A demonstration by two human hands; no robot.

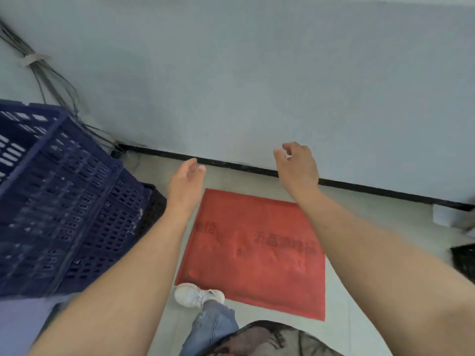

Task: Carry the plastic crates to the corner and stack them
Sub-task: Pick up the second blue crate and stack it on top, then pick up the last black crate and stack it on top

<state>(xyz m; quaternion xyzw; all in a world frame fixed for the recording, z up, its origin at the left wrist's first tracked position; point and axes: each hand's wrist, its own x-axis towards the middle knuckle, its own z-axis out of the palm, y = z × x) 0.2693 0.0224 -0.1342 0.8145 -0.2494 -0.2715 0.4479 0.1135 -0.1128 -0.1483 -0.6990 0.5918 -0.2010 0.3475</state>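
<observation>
I see both hands empty: left hand [185, 179] open, right hand [298, 165] loosely curled on nothing. Blue crates [59, 199] stacked in corner, just left of left grip, well apart from right. Left nearer.

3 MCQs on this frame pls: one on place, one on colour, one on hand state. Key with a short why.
1. Where is the crate stack?
A. On the red mat
B. Left of the mat, by the corner
C. Against the right wall

2. What colour is the top crate?
A. Dark blue
B. Green
C. Yellow

3. What are the hands doing?
A. Both gripping a crate
B. One holds a cable
C. Both empty

Key: B, the crate stack stands left of the red mat. A, its slatted walls are dark blue. C, the left hand and right hand hang open in the air, touching nothing.
</observation>
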